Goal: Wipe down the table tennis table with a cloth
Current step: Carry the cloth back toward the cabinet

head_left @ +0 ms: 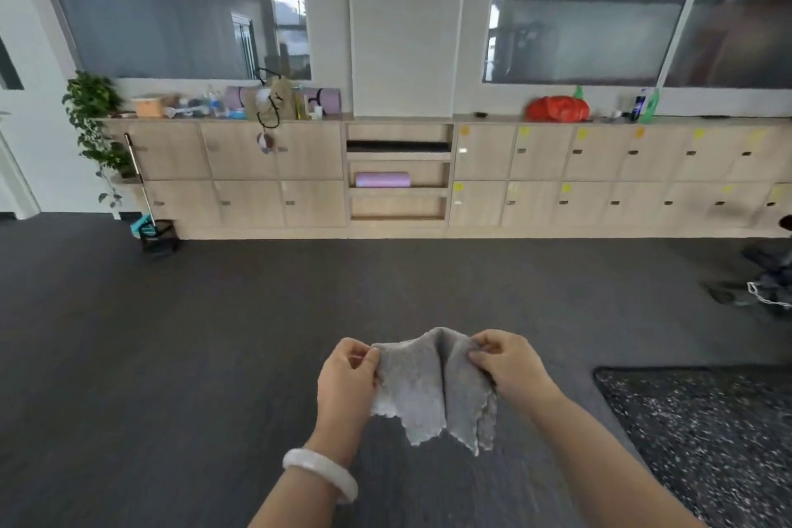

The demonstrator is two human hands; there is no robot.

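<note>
Both the left hand (348, 377) and the right hand (510, 364) pinch the top edge of the grey cloth (428, 390), which hangs soft and light, so it probably folds easily.

No legible text — labels blurred.

Grey cloth (433, 384) between both hands' fingers (482, 349)

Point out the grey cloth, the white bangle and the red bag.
grey cloth (422, 386), head view, middle of the hanging fabric.
white bangle (320, 472), head view, outer curve of the ring.
red bag (557, 109), head view, centre of its bulging front.
</note>
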